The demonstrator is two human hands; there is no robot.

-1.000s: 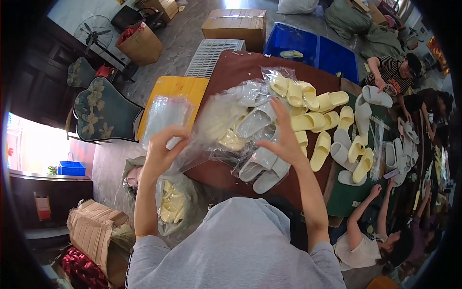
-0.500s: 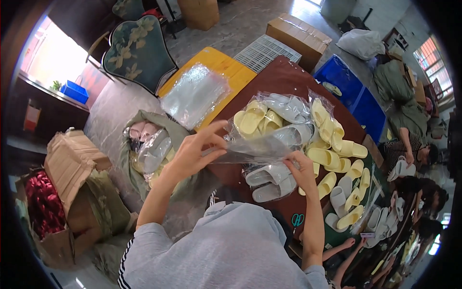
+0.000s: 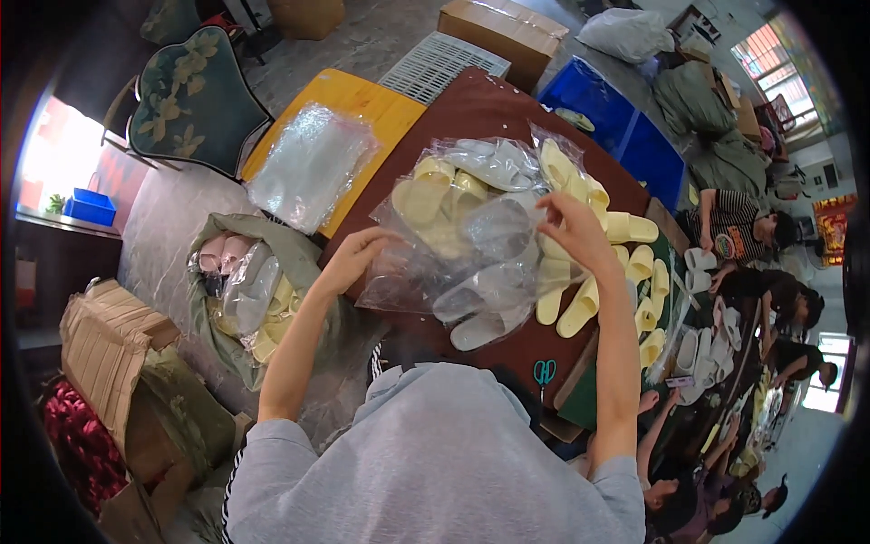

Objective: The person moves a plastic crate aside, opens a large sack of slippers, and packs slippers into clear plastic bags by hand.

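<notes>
A clear plastic bag (image 3: 399, 277) hangs spread between my hands, over the brown table. My left hand (image 3: 358, 260) pinches its left edge between thumb and fingers. At the far right, my right hand (image 3: 577, 231) has its fingers closed on the film. Through and beneath the bag, grey slippers (image 3: 485, 304) show at the near side of a pile. Bagged yellow slippers (image 3: 430, 177) and bagged grey slippers (image 3: 498, 163) lie just beyond. Loose yellow slippers (image 3: 580, 306) spread out to the right, partly hidden by my right forearm.
A stack of clear bags (image 3: 313, 168) lies on the yellow table (image 3: 381, 109). Teal scissors (image 3: 544, 372) rest near the table's front edge. A sack (image 3: 204, 313) of bagged slippers stands at left. A blue bin (image 3: 625, 136) is beyond. Other people work at right.
The bag has been lowered and spread wider over the slippers. My left hand has moved left, my right hand farther away from me. The whole view has shifted slightly.
</notes>
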